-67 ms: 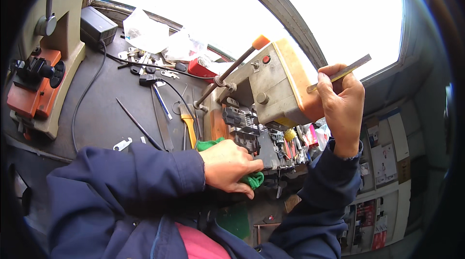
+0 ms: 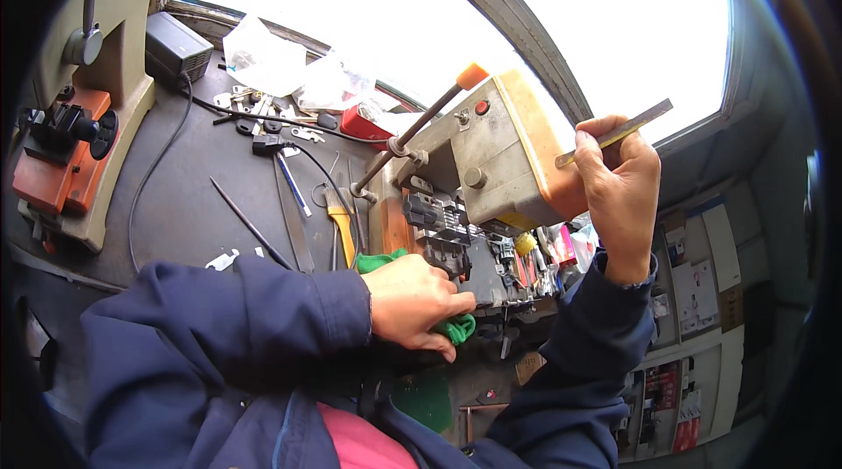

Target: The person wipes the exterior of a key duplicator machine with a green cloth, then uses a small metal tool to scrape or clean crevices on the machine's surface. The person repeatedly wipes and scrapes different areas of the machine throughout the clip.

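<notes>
My left hand (image 2: 417, 301) grips a green cloth (image 2: 459, 327) and presses it at the front of a key-cutting machine (image 2: 491, 162), close to its dark clamp jaws (image 2: 437, 216). My right hand (image 2: 618, 184) is raised at the machine's right side and pinches a thin flat metal file (image 2: 627, 130) that points up and to the right. A long lever with an orange knob (image 2: 472, 75) slants up from the machine's left side. Both arms wear dark blue sleeves.
The grey bench (image 2: 193, 206) holds loose keys, a yellow-handled tool (image 2: 340, 228), thin rods, a black cable and clear plastic bags (image 2: 263, 57). A second orange and beige machine (image 2: 66, 153) stands at the far left. A black adapter (image 2: 175, 46) sits by the window.
</notes>
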The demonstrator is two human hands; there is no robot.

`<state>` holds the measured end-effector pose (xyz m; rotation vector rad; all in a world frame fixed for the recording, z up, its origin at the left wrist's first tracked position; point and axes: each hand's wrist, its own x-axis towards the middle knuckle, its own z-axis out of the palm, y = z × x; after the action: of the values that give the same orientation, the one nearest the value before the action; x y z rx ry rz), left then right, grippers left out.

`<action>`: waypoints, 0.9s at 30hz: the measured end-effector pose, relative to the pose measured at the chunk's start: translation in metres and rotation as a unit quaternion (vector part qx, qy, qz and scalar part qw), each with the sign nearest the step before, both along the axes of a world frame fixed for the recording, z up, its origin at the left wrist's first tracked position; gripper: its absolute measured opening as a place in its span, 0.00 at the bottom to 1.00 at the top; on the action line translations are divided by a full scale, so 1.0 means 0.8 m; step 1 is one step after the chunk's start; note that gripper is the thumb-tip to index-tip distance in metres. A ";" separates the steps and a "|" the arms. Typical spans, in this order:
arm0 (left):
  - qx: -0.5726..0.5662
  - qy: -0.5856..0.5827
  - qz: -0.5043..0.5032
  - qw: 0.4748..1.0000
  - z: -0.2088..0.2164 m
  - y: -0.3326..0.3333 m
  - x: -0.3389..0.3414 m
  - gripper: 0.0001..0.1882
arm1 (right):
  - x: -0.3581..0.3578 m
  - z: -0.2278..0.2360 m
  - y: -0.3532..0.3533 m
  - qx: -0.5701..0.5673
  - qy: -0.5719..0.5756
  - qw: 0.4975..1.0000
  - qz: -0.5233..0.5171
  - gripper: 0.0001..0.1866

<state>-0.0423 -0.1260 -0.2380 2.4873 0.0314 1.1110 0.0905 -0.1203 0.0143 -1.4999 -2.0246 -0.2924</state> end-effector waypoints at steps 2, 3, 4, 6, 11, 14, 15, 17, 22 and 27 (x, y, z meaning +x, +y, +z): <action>0.023 0.027 -0.008 0.999 -0.004 0.000 -0.001 0.31 | 0.001 -0.001 0.001 0.016 0.009 1.000 0.004 0.04; 0.030 0.022 -0.010 0.999 -0.006 0.000 -0.002 0.30 | 0.001 -0.001 0.002 0.017 0.011 1.000 0.004 0.04; 0.036 0.017 -0.013 0.999 -0.009 -0.001 -0.003 0.29 | 0.001 -0.002 0.001 0.018 0.015 1.000 -0.001 0.04; 0.054 0.016 -0.018 0.998 -0.014 -0.002 -0.006 0.27 | 0.002 -0.004 0.001 -0.010 0.050 0.999 -0.003 0.04; 0.041 -0.007 -0.010 0.999 -0.020 -0.002 -0.010 0.26 | 0.003 -0.004 -0.001 0.004 0.037 0.999 -0.003 0.04; 0.034 -0.039 0.007 0.999 -0.019 -0.003 -0.012 0.26 | 0.002 -0.004 -0.002 0.001 0.021 1.000 0.007 0.04; 0.028 -0.048 0.014 0.998 -0.018 -0.003 -0.013 0.26 | 0.002 -0.005 -0.002 0.003 0.032 0.999 0.005 0.04; 0.019 -0.065 0.023 0.997 -0.017 -0.002 -0.015 0.26 | 0.001 -0.004 -0.001 0.008 0.052 0.999 0.002 0.04; 0.000 -0.063 0.033 0.997 -0.017 0.002 -0.017 0.27 | 0.001 -0.007 0.002 -0.011 0.030 0.999 0.009 0.04; -0.011 -0.115 0.030 0.993 -0.018 0.004 -0.017 0.25 | 0.002 -0.007 0.010 -0.009 0.065 0.998 0.014 0.04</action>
<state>-0.0557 -0.1228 -0.2524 2.3379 0.0510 1.4069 0.0924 -0.1123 0.0084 -1.4601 -1.9488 -0.1617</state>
